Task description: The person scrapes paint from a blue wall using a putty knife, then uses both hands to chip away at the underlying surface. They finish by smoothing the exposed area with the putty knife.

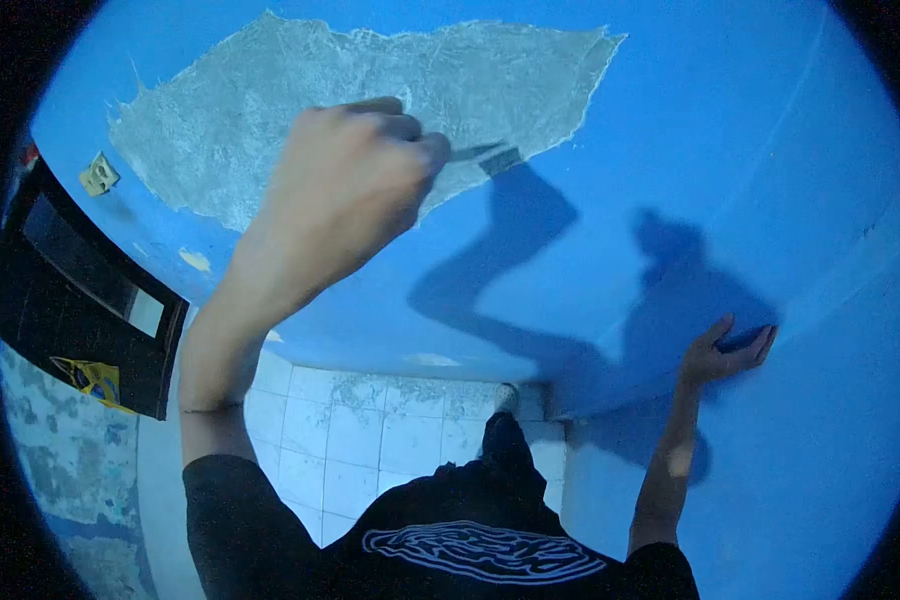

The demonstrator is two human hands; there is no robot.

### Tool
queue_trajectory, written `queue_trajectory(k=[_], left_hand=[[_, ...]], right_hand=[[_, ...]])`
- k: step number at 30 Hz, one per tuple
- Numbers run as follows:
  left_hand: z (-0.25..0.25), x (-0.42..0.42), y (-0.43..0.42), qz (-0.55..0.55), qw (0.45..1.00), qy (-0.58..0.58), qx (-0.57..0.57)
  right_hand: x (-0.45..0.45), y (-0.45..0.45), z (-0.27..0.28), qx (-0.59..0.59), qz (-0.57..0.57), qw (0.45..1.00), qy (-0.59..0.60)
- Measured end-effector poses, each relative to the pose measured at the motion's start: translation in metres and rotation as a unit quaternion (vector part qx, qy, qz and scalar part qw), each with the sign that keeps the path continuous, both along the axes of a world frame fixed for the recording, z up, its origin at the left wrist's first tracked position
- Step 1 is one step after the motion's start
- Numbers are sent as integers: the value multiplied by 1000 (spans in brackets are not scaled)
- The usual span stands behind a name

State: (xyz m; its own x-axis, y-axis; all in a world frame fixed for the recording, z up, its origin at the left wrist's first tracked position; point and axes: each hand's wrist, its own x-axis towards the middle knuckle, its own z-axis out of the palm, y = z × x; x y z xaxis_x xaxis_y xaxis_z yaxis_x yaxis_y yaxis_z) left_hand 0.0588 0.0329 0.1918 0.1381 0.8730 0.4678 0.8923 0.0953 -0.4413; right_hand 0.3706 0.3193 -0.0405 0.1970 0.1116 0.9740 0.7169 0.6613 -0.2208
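Observation:
On the left, my left hand [355, 175] is closed around a scraper [475, 151] with a thin blade, seen nearly edge-on. Most of its handle is hidden in my fist. Behind it, a large patch of bare grey plaster [270, 90] with a ragged edge breaks the blue painted wall [590, 270]. The blade lies over the patch's lower right part; whether it touches the wall I cannot tell. At the right, my right hand [720, 355] holds nothing, its fingers apart and close to the blue wall surface.
White floor tiles [355, 425] with grey smears lie below, with one foot [507, 398] near the wall's base. At left are a dark wooden frame [80, 290], a yellow bag-like item [95, 380] and a wall switch or socket [98, 174]. My shadow [685, 270] falls across the wall.

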Motion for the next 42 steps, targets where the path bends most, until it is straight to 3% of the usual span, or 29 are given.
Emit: queue_trajectory(k=[4, 7, 13, 16, 20, 23, 26, 33, 36, 39, 42], left_hand=[[-14, -4, 6, 2, 1000, 23, 3], [3, 5, -14, 17, 1000, -2, 5], [-12, -7, -1, -21, 999, 36, 16], [4, -1, -24, 9, 999, -7, 51], [-22, -16, 1, 12, 998, 58, -6], [4, -6, -25, 17, 999, 20, 42], [-20, -12, 0, 6, 999, 43, -4], [-11, -14, -18, -4, 1000, 20, 1], [-25, -15, -10, -10, 997, 75, -33], [-7, -2, -34, 11, 999, 39, -2], [-29, -12, -13, 20, 997, 72, -34]], right_hand=[[-1, -2, -2, 6, -6, 1000, -15], [-1, 0, -1, 7, 30, 1000, 8], [-1, -3, -3, -14, -51, 998, -27], [-4, 11, -5, 17, -3, 1000, 5], [-6, 4, -3, 16, 25, 999, 12], [-2, 6, -3, 21, 8, 1000, 3], [-5, 2, -2, 10, 0, 1000, 11], [-2, 7, -5, 17, -29, 999, -1], [-3, 2, -3, 13, -21, 1000, 4], [-2, 11, -5, 35, -18, 999, 2], [-5, 4, -1, 33, -12, 999, 2]])
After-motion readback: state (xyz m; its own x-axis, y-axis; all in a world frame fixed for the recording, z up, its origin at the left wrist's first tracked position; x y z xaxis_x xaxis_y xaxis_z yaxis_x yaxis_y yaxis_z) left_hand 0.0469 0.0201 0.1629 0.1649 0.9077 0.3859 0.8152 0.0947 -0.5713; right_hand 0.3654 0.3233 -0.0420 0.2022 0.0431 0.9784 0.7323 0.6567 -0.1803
